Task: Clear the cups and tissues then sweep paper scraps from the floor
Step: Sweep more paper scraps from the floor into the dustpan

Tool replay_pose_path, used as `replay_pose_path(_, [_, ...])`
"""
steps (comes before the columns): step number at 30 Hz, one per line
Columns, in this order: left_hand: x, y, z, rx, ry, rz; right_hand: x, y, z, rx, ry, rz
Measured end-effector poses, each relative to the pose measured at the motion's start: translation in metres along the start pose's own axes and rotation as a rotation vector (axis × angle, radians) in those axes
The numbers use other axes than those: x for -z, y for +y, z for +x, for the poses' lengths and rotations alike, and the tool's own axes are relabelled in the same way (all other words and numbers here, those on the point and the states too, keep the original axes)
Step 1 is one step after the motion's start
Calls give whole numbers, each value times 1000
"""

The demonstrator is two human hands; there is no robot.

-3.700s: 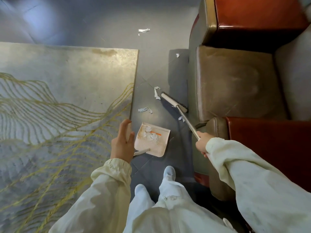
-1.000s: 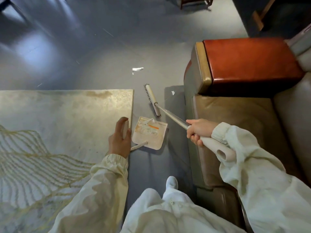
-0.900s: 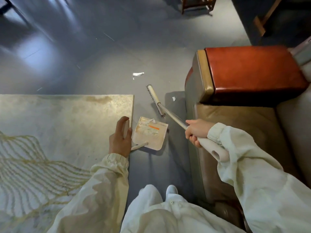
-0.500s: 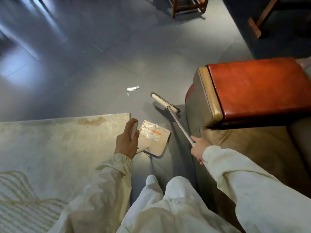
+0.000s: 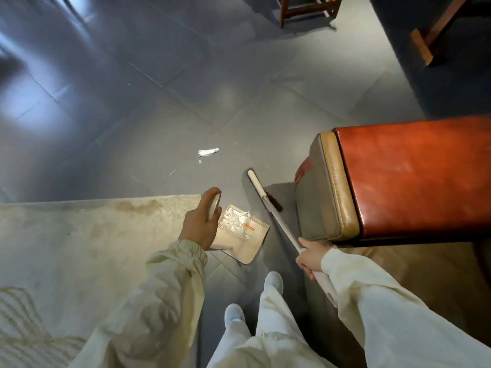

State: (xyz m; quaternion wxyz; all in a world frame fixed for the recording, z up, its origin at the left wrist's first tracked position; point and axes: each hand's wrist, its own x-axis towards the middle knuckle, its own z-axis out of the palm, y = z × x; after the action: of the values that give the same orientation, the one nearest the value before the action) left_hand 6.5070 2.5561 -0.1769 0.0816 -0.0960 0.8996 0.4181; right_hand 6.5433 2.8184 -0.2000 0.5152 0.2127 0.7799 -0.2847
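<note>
Grey tiled floor [image 5: 239, 115], rug [image 5: 93, 235] at left | my left fingers [image 5: 210, 195] curled round the handle of the dustpan [image 5: 247, 243], which holds scraps, at the rug corner | my right fingers [image 5: 304, 261] closed round the broom [image 5: 279, 221] shaft, head just beyond the dustpan | paper scrap [image 5: 208, 152] farther out on the floor

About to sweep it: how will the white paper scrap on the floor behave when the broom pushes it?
The scrap looks thin and crumpled, so probably very light and floppy. On the glossy floor it should slide easily, though it may flutter away from the broom.
</note>
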Motion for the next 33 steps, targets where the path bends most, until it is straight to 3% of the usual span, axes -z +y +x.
replay_pose_path(2, [-4, 6, 8, 11, -1, 12, 6, -2, -1, -2, -83, 78])
replay_pose_path(5, [-5, 7, 16, 0, 16, 25, 36, 1, -7, -55, -226, 382])
replay_pose_path(11, [10, 8, 26, 52, 58, 25, 100, -5, -25, -51, -317, 607])
replay_pose_path(26, [54, 19, 118, 178, 361, -155, 171, -199, 52, 149, -136, 451])
replay_pose_path(33, [69, 6, 183, 295, 409, -171, 200, -278, 98, 159, -87, 218])
